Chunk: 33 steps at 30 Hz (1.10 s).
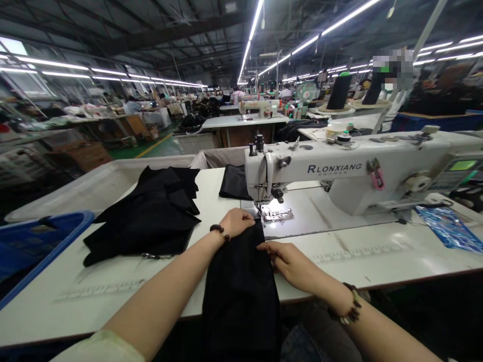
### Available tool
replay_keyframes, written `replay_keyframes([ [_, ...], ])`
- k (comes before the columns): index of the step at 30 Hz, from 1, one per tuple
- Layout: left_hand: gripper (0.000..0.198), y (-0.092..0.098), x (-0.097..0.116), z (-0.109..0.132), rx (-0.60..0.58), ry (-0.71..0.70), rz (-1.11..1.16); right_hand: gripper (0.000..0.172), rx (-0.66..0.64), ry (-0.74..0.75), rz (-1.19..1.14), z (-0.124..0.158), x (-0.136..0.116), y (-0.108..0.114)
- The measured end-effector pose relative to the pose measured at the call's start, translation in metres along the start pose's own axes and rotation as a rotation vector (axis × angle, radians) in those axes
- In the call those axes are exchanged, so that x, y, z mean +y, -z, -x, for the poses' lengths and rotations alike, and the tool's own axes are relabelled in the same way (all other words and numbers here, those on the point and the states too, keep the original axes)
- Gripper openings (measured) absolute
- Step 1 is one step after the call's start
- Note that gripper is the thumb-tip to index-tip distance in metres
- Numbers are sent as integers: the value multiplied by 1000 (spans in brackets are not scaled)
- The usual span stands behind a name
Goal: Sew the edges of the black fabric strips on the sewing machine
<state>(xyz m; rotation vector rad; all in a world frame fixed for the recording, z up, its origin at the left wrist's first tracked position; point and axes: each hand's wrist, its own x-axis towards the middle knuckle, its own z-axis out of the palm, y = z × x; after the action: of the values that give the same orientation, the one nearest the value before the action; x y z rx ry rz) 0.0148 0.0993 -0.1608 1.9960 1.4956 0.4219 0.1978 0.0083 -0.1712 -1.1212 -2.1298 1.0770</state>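
Note:
A black fabric piece (241, 286) lies over the table's front edge and runs up toward the presser foot (272, 213) of a white sewing machine (358, 171). My left hand (237, 221) is closed on the fabric's top left corner, just left of the foot. Along the fabric's right edge, my right hand (283, 256) pinches the cloth with its fingers pressed together. Both wrists wear bead bracelets.
A stack of black fabric pieces (151, 216) lies to the left on the white table (113, 296). Another black piece (234, 182) sits behind the machine head. A blue bin (33, 241) stands at far left, a blue packet (449, 229) at right. Other workstations fill the hall.

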Motion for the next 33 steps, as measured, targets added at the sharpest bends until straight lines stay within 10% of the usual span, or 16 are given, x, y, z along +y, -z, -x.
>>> replay_keyframes([
  [9, 4, -13, 8, -17, 49, -36, -108, 26, 32, 417, 612, -16, 23, 17],
  [33, 15, -12, -6, -31, 85, -164, -179, 27, 88, 262, 701, -26, 36, 4],
])
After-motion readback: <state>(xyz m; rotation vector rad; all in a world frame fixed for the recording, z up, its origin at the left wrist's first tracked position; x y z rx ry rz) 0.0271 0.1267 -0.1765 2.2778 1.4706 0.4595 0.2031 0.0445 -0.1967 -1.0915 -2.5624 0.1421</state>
